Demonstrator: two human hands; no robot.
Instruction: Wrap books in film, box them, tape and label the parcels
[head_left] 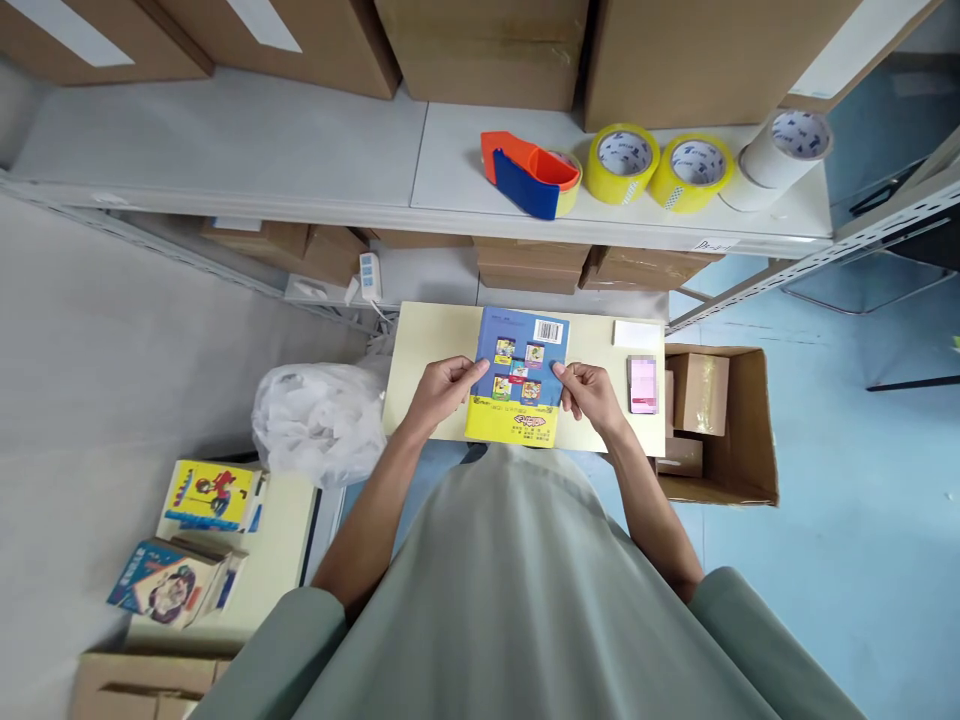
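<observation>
A blue and yellow book (517, 395) is held over the cream table (427, 335), its barcode at the far right corner and small cover pictures in the middle. My left hand (448, 390) pinches its left edge, thumb on top. On the opposite edge, my right hand (589, 393) grips it between thumb and curled fingers. To the right of that hand lie a phone (643, 385) with a pinkish screen and a white slip or box (638, 334).
Above stands a grey shelf (300, 150) with cartons, yellow tape rolls (622, 165) and an orange-blue tape dispenser (531, 172). An open carton (739, 470) holding small boxes is at right. White plastic bags (319, 420) and stacked books (214, 495) are at left.
</observation>
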